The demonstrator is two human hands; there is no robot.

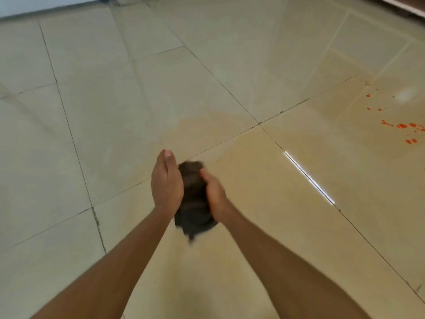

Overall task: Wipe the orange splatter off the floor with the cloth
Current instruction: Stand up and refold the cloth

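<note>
a glossy beige tile floor (110, 107) fills the view, crossed by dark grout lines (220, 81). a pale white edge (46, 4) runs along the far left, and a bright streak of reflected light (308, 178) lies just right of the grip. a faint tan patch (207, 127) tints the tiles just beyond the hands; whether it is wet or dried residue cannot be told.

the dark cloth (193, 201) sits bunched up in the air between both hands, its loose tail hanging below the wrists. the right hand (215, 192) curls around one side of it, thumb on top, gripping it. the left hand (166, 183) lies flat against the other side with fingers straight, pressing rather than clasping. this looks like gathering the cloth into a firm wad, so that it gives a thick pad to press down with.

the orange splatter (402, 125) lies well off to the right of the grip and a little beyond it, as scattered drops and small blobs, untouched by the cloth. the wiping there is not yet begun; the wad likely needs carrying over to the right and lowering onto the drops.
</note>
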